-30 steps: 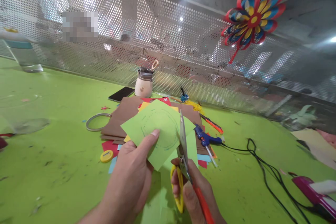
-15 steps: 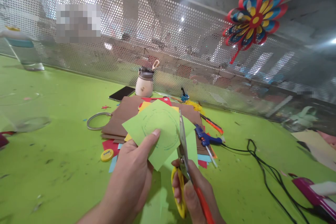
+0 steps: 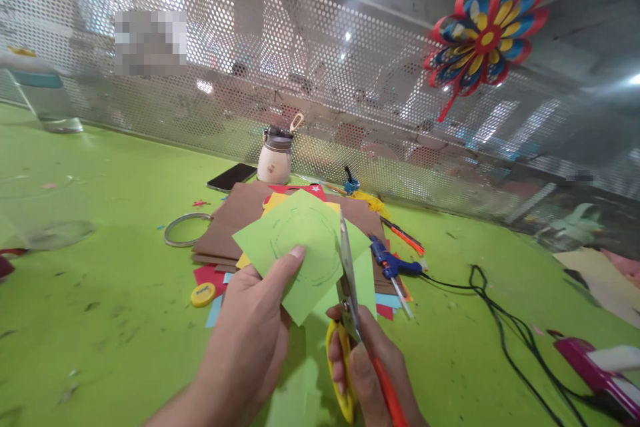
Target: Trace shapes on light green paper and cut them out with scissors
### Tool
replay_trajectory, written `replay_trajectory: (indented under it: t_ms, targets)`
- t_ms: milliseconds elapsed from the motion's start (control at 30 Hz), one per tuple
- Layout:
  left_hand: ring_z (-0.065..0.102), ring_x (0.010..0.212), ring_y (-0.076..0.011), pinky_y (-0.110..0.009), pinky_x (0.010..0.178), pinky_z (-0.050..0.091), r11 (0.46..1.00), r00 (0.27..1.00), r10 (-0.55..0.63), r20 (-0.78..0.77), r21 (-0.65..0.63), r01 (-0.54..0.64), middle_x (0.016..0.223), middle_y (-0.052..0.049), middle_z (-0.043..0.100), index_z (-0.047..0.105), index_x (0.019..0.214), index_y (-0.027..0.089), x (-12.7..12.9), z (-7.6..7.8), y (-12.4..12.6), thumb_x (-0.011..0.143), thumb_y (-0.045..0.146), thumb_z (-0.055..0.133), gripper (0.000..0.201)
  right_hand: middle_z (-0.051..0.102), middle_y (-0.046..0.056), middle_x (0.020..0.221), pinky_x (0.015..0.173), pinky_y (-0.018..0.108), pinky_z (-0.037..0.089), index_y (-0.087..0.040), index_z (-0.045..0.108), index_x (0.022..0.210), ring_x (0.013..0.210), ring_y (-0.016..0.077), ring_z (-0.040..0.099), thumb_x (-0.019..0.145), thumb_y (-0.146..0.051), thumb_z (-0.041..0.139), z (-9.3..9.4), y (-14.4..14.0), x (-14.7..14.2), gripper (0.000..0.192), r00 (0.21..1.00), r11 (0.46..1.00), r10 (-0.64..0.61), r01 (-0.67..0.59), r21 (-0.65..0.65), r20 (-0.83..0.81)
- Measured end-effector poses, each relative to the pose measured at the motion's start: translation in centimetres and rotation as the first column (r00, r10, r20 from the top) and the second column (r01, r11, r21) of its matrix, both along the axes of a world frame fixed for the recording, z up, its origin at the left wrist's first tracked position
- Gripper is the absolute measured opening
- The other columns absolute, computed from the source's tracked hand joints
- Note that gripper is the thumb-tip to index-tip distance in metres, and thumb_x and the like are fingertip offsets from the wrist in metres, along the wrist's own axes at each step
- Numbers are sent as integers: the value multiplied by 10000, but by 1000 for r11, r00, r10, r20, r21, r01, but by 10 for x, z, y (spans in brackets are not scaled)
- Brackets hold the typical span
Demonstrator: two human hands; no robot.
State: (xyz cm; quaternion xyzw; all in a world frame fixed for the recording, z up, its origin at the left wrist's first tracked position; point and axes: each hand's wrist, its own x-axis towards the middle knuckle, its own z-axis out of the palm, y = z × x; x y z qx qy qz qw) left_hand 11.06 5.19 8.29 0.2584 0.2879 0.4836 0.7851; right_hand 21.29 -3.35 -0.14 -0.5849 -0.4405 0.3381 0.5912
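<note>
Behind your green table [image 3: 100,307] stands a metal screen with holes [image 3: 280,80], and a paper flower [image 3: 487,30] hangs on it. Your left hand [image 3: 250,340] pinches a green paper square [image 3: 300,247] with a pencil circle, held above a brown paper pile [image 3: 230,220]. Your right hand [image 3: 367,367] grips the scissors [image 3: 350,307], blades nearly closed, it seems, at the paper's right edge. A blue glue gun [image 3: 393,263] lies just beside.

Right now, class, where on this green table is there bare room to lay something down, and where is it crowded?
Bare table stretches left of the metal ring and near the left hand. Another patch lies between the glue gun and black cord. The paper stack is crowded.
</note>
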Motion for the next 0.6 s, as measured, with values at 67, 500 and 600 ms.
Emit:
replay_trajectory:
  t_ms: [67, 500, 600]
  targets:
    - [715, 780, -235, -275, 655, 574, 1000, 1000, 4, -3, -1, -4, 879, -39, 765, 696, 999, 177, 0, 0, 0, 700, 118, 694, 305, 403, -53, 641, 408, 224, 277, -216, 547, 1052, 464, 91, 326, 760, -765, 406, 3, -1, -1, 638, 1000, 1000, -10, 10, -3, 5]
    - [710, 742, -215, -250, 598, 568, 1000, 1000, 1, -2, 26, -1, 860, -40, 761, 697, 998, 173, -1, -2, -1, 713, 138, 687, 287, 449, -36, 622, 380, 209, 377, -200, 576, 1053, 442, 94, 374, 772, -742, 431, 1, -3, 1, 627, 1000, 1000, -6, 5, 16, 13]
    - [710, 739, -210, -239, 585, 563, 1000, 1000, 0, -8, 31, 0, 864, -41, 761, 697, 998, 170, -2, -3, -1, 717, 138, 684, 283, 464, -36, 615, 374, 200, 398, -197, 583, 1052, 435, 92, 394, 780, -735, 433, 1, -3, 1, 621, 1000, 1000, 1, -2, 21, 18]
